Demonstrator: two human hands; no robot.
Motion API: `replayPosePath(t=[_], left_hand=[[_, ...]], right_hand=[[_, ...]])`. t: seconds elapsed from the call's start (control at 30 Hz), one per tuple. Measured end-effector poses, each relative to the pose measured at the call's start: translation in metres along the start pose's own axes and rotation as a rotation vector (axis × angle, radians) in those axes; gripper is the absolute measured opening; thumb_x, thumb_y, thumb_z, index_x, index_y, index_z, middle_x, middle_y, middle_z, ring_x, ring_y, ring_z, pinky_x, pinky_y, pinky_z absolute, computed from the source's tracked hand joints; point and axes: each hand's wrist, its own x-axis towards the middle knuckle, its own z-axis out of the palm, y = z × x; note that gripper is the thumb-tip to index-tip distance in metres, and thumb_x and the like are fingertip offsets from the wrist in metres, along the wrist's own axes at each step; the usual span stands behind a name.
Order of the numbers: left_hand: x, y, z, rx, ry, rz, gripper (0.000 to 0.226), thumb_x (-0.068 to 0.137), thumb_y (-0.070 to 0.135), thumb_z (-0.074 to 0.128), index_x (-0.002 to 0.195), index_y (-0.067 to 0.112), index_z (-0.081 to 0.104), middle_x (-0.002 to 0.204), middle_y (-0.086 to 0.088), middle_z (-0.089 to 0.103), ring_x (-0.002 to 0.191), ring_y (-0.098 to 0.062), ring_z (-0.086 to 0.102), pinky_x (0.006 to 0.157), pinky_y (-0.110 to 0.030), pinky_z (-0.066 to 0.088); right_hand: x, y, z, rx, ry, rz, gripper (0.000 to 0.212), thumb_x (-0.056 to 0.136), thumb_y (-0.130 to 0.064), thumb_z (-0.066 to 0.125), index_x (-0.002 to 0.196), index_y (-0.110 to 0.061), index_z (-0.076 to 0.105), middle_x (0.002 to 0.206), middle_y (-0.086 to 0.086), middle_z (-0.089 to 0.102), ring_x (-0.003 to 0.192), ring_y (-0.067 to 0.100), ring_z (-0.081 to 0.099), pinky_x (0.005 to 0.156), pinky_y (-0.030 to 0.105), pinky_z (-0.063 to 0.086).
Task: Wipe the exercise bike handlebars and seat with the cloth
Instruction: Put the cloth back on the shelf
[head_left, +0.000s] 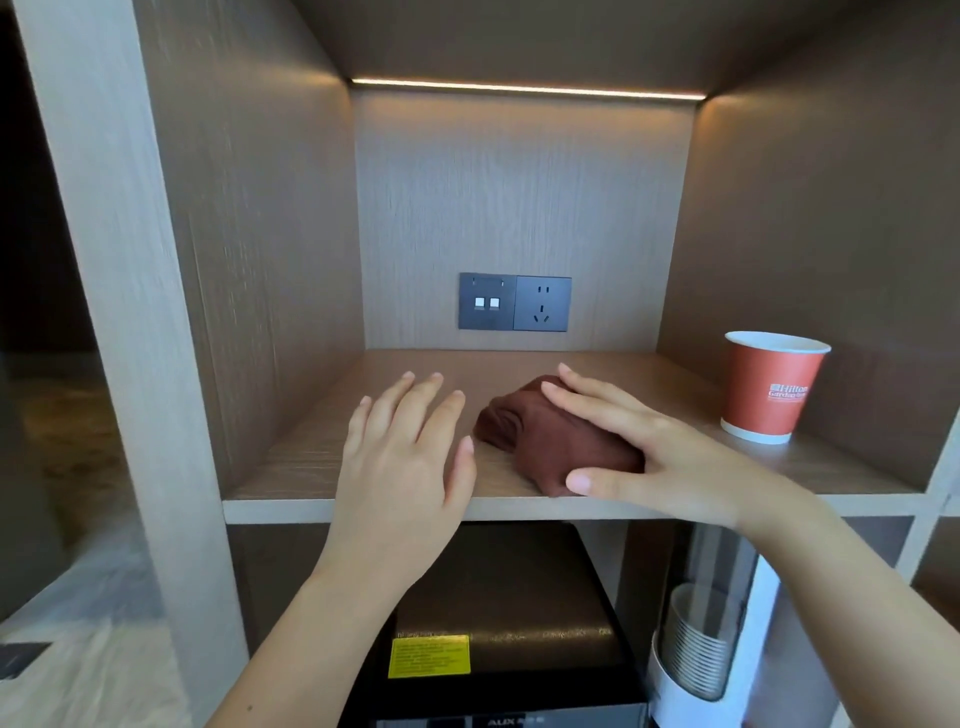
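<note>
A dark brown folded cloth (540, 436) lies on a wooden shelf (322, 467) inside a lit cabinet niche. My right hand (639, 441) rests on top of the cloth, fingers stretched over it and the thumb against its near edge. My left hand (410, 441) hovers flat just left of the cloth, fingers spread, holding nothing. No exercise bike is in view.
An orange paper cup (769, 389) stands on the shelf at the right. A grey socket panel (514, 302) sits on the back wall. Below the shelf are a black appliance (498, 623) with a yellow label and a dispenser of stacked cups (696, 644).
</note>
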Motion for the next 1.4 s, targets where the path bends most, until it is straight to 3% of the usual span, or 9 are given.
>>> replayPosePath(t=[0.2, 0.3, 0.5, 0.6, 0.97, 1.17, 1.4], left_hand=[[-0.007, -0.011, -0.012, 0.073, -0.017, -0.017, 0.038, 0.080, 0.023, 0.051, 0.111, 0.007, 0.063, 0.119, -0.016, 0.061, 0.115, -0.035, 0.053, 0.097, -0.048, 0.022], [-0.013, -0.020, -0.020, 0.098, -0.025, -0.049, 0.039, 0.081, 0.024, 0.050, 0.112, 0.005, 0.063, 0.119, -0.017, 0.061, 0.115, -0.035, 0.052, 0.098, -0.049, 0.022], [-0.026, -0.042, -0.034, 0.181, -0.062, -0.096, 0.044, 0.087, 0.030, 0.038, 0.113, 0.004, 0.062, 0.121, -0.017, 0.060, 0.118, -0.034, 0.050, 0.100, -0.048, 0.024], [-0.032, -0.052, -0.038, 0.203, -0.059, -0.101, 0.041, 0.087, 0.029, 0.043, 0.113, 0.004, 0.062, 0.120, -0.018, 0.061, 0.117, -0.034, 0.051, 0.100, -0.047, 0.026], [-0.041, -0.059, -0.045, 0.248, -0.025, -0.070, 0.044, 0.087, 0.027, 0.038, 0.114, 0.000, 0.061, 0.120, -0.018, 0.060, 0.118, -0.030, 0.051, 0.102, -0.040, 0.028], [-0.042, -0.058, -0.043, 0.245, -0.016, -0.089, 0.044, 0.087, 0.027, 0.038, 0.113, 0.001, 0.062, 0.119, -0.017, 0.061, 0.117, -0.030, 0.052, 0.101, -0.039, 0.029], [-0.043, -0.055, -0.043, 0.238, -0.015, -0.111, 0.043, 0.087, 0.027, 0.039, 0.114, 0.002, 0.061, 0.120, -0.018, 0.061, 0.117, -0.030, 0.052, 0.101, -0.041, 0.027]], right_hand=[[0.025, -0.012, 0.018, -0.105, -0.077, 0.041, 0.079, 0.064, -0.075, 0.039, 0.134, -0.060, 0.005, 0.148, -0.032, -0.012, 0.139, 0.009, 0.013, 0.104, 0.025, 0.030], [0.046, -0.020, 0.030, -0.115, -0.126, 0.044, 0.079, 0.070, -0.072, 0.039, 0.136, -0.057, -0.001, 0.148, -0.029, -0.019, 0.140, 0.012, 0.011, 0.104, 0.026, 0.027], [0.094, -0.034, 0.059, -0.136, -0.186, 0.044, 0.079, 0.081, -0.064, 0.044, 0.138, -0.050, -0.009, 0.150, -0.019, -0.025, 0.143, 0.021, 0.003, 0.114, 0.046, 0.018], [0.115, -0.043, 0.072, -0.142, -0.198, 0.040, 0.079, 0.083, -0.063, 0.043, 0.139, -0.048, -0.010, 0.151, -0.015, -0.027, 0.143, 0.024, -0.001, 0.114, 0.050, 0.014], [0.164, -0.075, 0.102, -0.203, -0.245, 0.072, 0.080, 0.086, -0.061, 0.039, 0.139, -0.042, -0.017, 0.151, -0.005, -0.030, 0.142, 0.033, -0.007, 0.114, 0.054, 0.008], [0.168, -0.085, 0.112, -0.274, -0.208, 0.080, 0.075, 0.090, -0.053, 0.036, 0.141, -0.038, -0.017, 0.151, 0.001, -0.031, 0.140, 0.040, -0.008, 0.112, 0.056, -0.003], [0.160, -0.078, 0.104, -0.257, -0.176, 0.038, 0.075, 0.086, -0.063, 0.035, 0.142, -0.040, -0.011, 0.154, -0.005, -0.022, 0.142, 0.032, -0.009, 0.110, 0.055, -0.009]])
